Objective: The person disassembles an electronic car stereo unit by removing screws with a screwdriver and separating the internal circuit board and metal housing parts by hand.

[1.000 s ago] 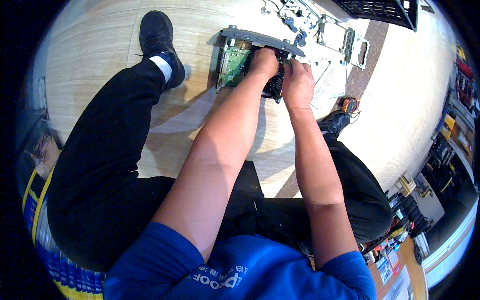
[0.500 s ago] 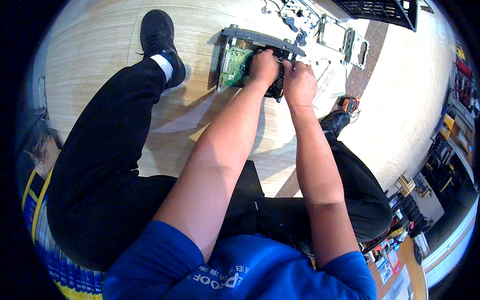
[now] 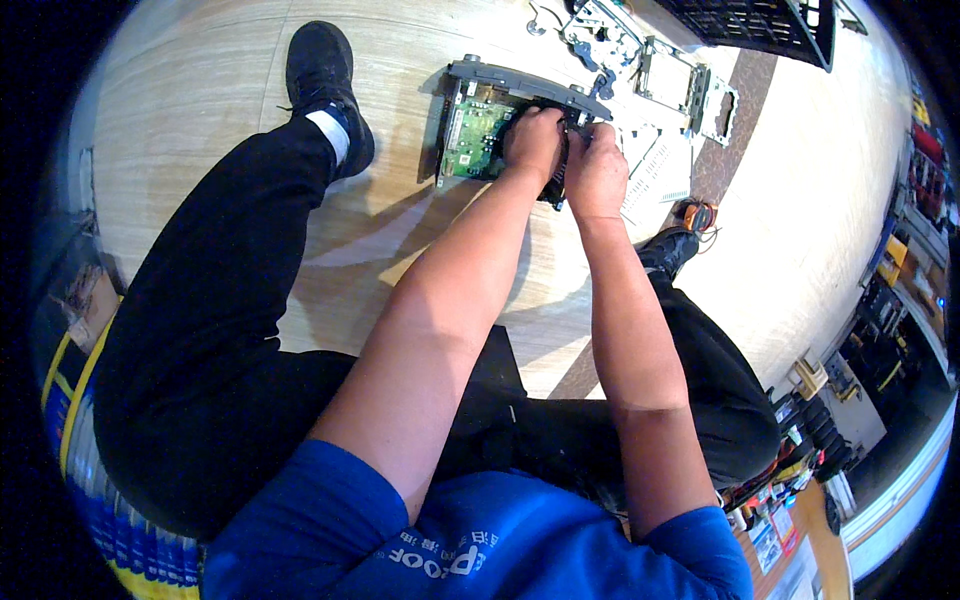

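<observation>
An opened electronic unit, probably a car stereo, lies on the floor between my feet, with a curved dark front panel along its far side. On its left half a green circuit board lies exposed. My left hand reaches into the middle of the unit, fingers curled down around a black inner part. Close beside it, my right hand is closed at the unit's right side, its thumb and fingers pressed to the same black part. Both hands hide most of that part, and their fingertips are out of sight.
Beyond the unit lie a metal frame, a cut-out metal bracket and small dark parts. A perforated metal plate rests to its right. An orange-and-black object sits by my right shoe. A black crate stands far right.
Both hands stay at the black part, with small shifts of the fingers. The left hand sits slightly further right, and its wrist has turned a little. The unit looks almost unmoved.
</observation>
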### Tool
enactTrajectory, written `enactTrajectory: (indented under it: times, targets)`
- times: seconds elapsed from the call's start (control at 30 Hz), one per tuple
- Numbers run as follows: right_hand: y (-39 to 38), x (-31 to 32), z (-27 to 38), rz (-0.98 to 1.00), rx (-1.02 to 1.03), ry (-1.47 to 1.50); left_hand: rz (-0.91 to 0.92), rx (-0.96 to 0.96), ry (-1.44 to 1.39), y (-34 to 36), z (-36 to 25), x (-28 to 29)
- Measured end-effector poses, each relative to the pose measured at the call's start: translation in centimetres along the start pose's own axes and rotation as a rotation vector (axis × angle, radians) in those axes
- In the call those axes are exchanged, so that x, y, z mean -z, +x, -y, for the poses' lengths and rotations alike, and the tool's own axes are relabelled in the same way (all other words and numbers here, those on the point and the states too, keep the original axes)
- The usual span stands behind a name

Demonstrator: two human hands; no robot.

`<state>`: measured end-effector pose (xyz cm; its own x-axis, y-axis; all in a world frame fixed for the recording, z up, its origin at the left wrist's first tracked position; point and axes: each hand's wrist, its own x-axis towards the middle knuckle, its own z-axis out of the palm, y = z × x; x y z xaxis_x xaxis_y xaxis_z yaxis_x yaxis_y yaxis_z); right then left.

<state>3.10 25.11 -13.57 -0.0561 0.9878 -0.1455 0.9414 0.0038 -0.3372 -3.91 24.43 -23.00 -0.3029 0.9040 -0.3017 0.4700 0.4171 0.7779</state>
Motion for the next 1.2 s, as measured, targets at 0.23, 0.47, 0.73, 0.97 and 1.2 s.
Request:
enactTrajectory:
  times: [0.23, 0.47, 0.73, 0.97, 1.2]
  targets:
    - [0.2, 0.1, -0.5, 0.049, 0.012, -0.089, 0.177, 0.008, 0.169, 1.0, -0.4, 0.4]
    - [-0.4, 0.3, -0.5, 0.025, 0.146, -0.033, 0.205, 0.039, 0.222, 1.3, -0.1, 0.1]
    - [0.1, 0.3, -0.6, 0.067, 0.107, -0.124, 0.262, 0.065, 0.25, 1.6, -0.7, 0.1]
    - [0.2, 0.3, -0.6, 0.069, 0.088, -0.148, 0.317, 0.093, 0.295, 1.7, -1.0, 0.3]
    - [0.1, 0.6, -0.4, 0.088, 0.179, -0.177, 0.285, 0.115, 0.225, 1.7, -0.6, 0.1]
